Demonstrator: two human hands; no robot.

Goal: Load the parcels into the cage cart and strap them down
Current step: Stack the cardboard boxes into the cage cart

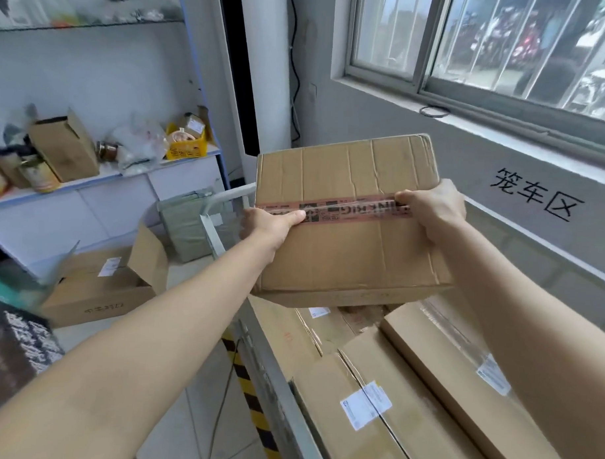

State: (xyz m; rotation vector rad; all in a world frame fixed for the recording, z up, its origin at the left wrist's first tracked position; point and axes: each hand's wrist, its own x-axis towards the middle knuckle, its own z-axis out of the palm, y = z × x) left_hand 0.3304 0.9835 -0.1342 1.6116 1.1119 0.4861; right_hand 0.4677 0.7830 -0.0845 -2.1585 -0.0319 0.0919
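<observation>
I hold a brown cardboard parcel (349, 237) with a pink printed tape strip across its top, in the air above the cage cart. My left hand (267, 224) grips its left side, thumb on the tape. My right hand (432, 210) grips its right side, fingers over the top. Below it, the metal cage cart (272, 376) holds several flat cardboard parcels (384, 404) with white labels, lying side by side. No strap is visible.
An open cardboard box (103, 287) and a grey bagged parcel (184, 221) lie on the floor at left. A white shelf unit (100, 188) with clutter stands behind. Yellow-black floor tape (250, 395) runs beside the cart. A wall with a window is on the right.
</observation>
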